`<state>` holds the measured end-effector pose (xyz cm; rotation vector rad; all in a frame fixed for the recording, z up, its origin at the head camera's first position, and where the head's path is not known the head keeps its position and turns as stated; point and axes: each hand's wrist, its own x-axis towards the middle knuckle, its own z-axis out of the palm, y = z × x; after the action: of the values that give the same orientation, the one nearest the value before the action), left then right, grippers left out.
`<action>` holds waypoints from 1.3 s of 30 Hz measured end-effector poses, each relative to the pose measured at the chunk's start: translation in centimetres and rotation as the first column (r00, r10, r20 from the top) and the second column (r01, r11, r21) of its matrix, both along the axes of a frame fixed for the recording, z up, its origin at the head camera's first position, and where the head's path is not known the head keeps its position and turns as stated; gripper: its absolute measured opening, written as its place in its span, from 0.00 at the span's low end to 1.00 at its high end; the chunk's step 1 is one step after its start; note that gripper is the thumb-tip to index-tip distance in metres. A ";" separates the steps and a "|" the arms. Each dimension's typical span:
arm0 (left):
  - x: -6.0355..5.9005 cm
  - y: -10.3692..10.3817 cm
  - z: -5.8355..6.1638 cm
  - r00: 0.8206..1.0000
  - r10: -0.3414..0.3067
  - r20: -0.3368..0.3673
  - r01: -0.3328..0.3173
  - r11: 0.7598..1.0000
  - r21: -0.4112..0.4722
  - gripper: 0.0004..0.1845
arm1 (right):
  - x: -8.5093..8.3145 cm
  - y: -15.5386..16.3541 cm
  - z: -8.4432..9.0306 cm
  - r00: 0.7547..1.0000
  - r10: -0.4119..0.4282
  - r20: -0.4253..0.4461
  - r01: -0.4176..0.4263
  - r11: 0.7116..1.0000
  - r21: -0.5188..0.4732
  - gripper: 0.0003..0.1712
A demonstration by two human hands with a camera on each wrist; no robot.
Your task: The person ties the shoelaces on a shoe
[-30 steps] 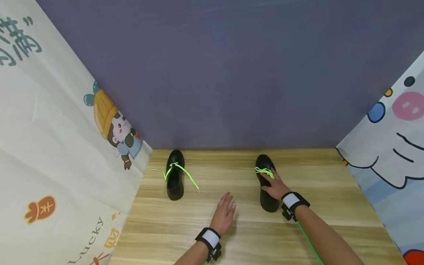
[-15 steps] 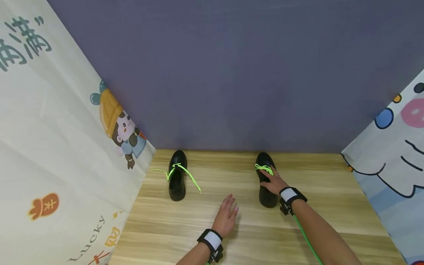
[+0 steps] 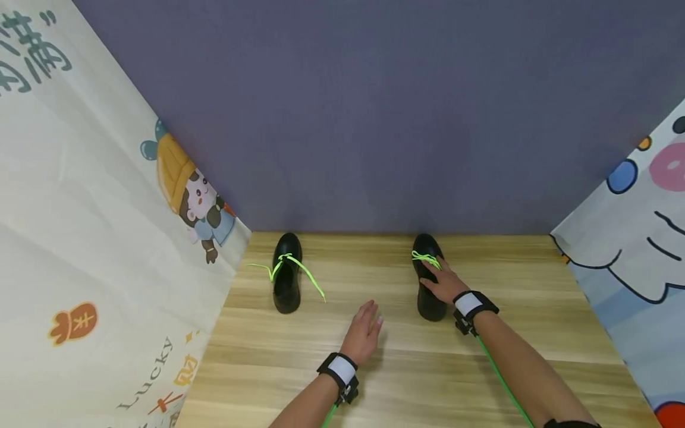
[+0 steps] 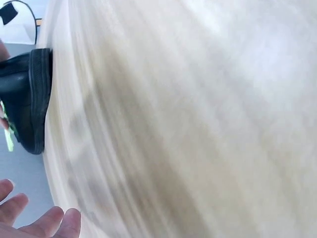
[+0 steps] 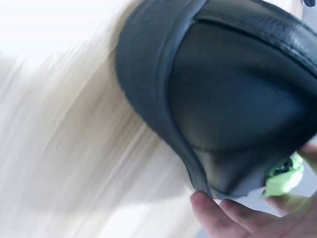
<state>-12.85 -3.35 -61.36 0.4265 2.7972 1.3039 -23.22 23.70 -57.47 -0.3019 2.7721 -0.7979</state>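
Two black shoes with neon green laces stand on a wooden table (image 3: 374, 368), toes toward the far wall. The left shoe (image 3: 286, 288) has loose lace ends (image 3: 310, 279) trailing out on both sides. My right hand (image 3: 434, 277) lies over the right shoe (image 3: 431, 309) with its fingers curled round the upper beside the lace (image 3: 426, 258). In the right wrist view, the fingertips (image 5: 218, 213) wrap the shoe (image 5: 223, 99) near the green lace (image 5: 282, 173). My left hand (image 3: 369, 320) hovers flat and holds nothing, between the two shoes. In the left wrist view, its fingers (image 4: 44, 223) show beside the right shoe (image 4: 27, 94).
A purple wall (image 3: 374, 119) closes the table's far edge just behind the shoes. Printed cartoon cloths hang at the left (image 3: 96, 238) and the right (image 3: 631, 249). Green cables (image 3: 497, 374) run from my wristbands. Bare wood lies between and in front of the shoes.
My right hand and the right shoe have shifted slightly toward the far wall. The left hand has stayed nearly in place, and the view has tilted a little.
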 end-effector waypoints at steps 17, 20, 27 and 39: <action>-6.3 -4.3 4.5 0.959 0.078 -0.273 -0.106 0.990 -0.089 0.25 | 4.0 2.9 3.3 0.901 -0.033 -0.433 0.044 0.999 0.014 0.46; -7.6 -5.9 5.3 0.934 0.128 -0.334 -0.175 0.978 -0.113 0.26 | 5.0 3.2 3.0 0.869 -0.045 -0.493 0.045 0.999 -0.013 0.46; -9.5 -10.0 6.6 0.896 0.235 -0.376 -0.321 0.929 -0.186 0.29 | 7.7 3.1 2.0 0.840 -0.108 -0.532 0.069 0.993 -0.093 0.48; -10.0 -15.0 3.9 0.883 0.370 -0.288 -0.461 0.801 -0.383 0.40 | 11.0 2.3 0.4 0.827 -0.112 -0.550 0.042 0.989 -0.139 0.49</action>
<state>-22.82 -18.30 -57.46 -0.1023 3.3607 0.6250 -12.25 25.97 -57.06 -0.5233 3.3009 -1.0409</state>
